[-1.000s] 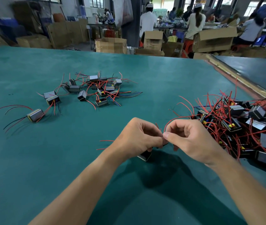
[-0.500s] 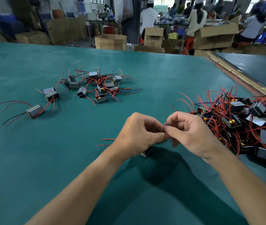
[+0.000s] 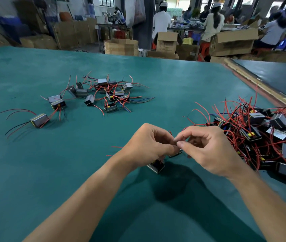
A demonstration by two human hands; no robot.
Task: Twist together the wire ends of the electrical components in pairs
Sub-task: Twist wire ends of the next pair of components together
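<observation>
Over the green table [image 3: 69,172] my left hand [image 3: 149,145] and my right hand [image 3: 206,151] meet fingertip to fingertip. Both pinch thin red wire ends between thumb and forefinger. The wires belong to a small dark component [image 3: 156,165] that hangs just under my left hand; a second dark piece [image 3: 175,153] shows between the hands. Two loose red wire ends [image 3: 116,147] stick out to the left of my left wrist. The pinched wire tips themselves are hidden by my fingers.
A scattered group of components with red, black and blue wires [image 3: 103,95] lies at the far left-centre. A dense tangled pile of components [image 3: 264,135] sits at the right. A raised table seam [image 3: 253,81] runs at the far right. Cardboard boxes [image 3: 121,47] and people stand beyond.
My hands stay together at the same spot. The component under my left hand hangs lower and shows more than before. The camera view has shifted slightly.
</observation>
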